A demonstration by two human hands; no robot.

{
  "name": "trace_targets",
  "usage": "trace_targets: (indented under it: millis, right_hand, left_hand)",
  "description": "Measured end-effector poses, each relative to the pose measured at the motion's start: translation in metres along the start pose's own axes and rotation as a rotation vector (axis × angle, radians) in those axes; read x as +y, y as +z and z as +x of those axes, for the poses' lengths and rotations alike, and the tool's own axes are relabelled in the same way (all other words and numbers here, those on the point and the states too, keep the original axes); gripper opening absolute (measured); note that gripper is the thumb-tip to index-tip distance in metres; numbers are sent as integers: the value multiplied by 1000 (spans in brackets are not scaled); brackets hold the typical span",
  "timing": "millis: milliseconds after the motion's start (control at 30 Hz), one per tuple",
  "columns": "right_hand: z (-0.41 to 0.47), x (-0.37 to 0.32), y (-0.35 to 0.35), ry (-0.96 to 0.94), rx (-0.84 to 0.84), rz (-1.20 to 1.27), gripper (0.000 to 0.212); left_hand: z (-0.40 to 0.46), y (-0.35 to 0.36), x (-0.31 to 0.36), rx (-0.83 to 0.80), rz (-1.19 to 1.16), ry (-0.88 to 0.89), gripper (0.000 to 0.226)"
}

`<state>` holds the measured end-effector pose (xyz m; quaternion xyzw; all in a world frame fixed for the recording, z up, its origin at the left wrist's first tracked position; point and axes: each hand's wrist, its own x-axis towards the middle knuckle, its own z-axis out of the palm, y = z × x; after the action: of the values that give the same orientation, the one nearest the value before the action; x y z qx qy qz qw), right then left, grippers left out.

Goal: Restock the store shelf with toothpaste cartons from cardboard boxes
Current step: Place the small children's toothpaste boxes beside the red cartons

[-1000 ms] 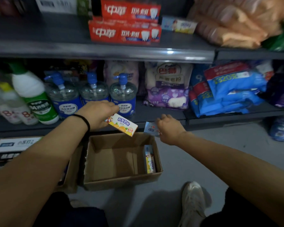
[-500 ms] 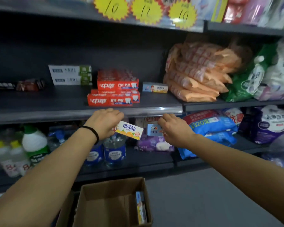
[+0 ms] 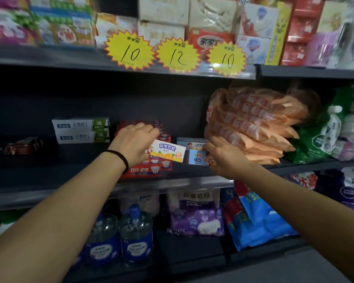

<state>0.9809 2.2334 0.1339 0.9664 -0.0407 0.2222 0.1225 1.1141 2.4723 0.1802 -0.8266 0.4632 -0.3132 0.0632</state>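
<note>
Both hands up at the middle shelf [image 3: 49, 174], mid-placement. Left hand [image 3: 134, 144] pinches a white-and-orange toothpaste carton [image 3: 168, 153] by its left end, fingers curled around it; carton is held just above and in front of the red toothpaste stack [image 3: 151, 170], not set down. Right hand [image 3: 223, 155] grips a small blue carton [image 3: 196, 158] at its right end, fingers closed on it; cannot tell if the carton's base touches the shelf yet. Just behind it sits another blue carton [image 3: 189, 142] already on the shelf, so the blue one looks headed in front of or beside that.

Already on the shelf: white-and-green toothpaste boxes [image 3: 81, 130] stacked far left of the red stack, dark small packs [image 3: 23, 146] further left. Orange wrapped packs [image 3: 251, 127] piled to the right, close to the right hand.

Progress, judged: partway. A few kinds of toothpaste are shelved, but much of the shelf's left and front is bare, so plenty of room left. Two cartons in hand are not yet released. The cardboard boxes are out of view, so how much stock is left cannot be told. Next: set both cartons down square, label forward, then go back for more.
</note>
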Motion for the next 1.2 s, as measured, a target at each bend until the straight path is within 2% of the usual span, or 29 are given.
trace_targets:
  millis: [300,867,1200]
  right_hand:
    - [60,40,34,9,-7,27,52]
    - [138,75,117,-29,-253,74,67]
    - [147,84,126,-61,-293,156,52]
  left_hand:
    - [54,28,-19,23,18,-54,37]
    - [110,75,-35,22,-27,-149,43]
    - [110,79,-37,48,-49,-156,40]
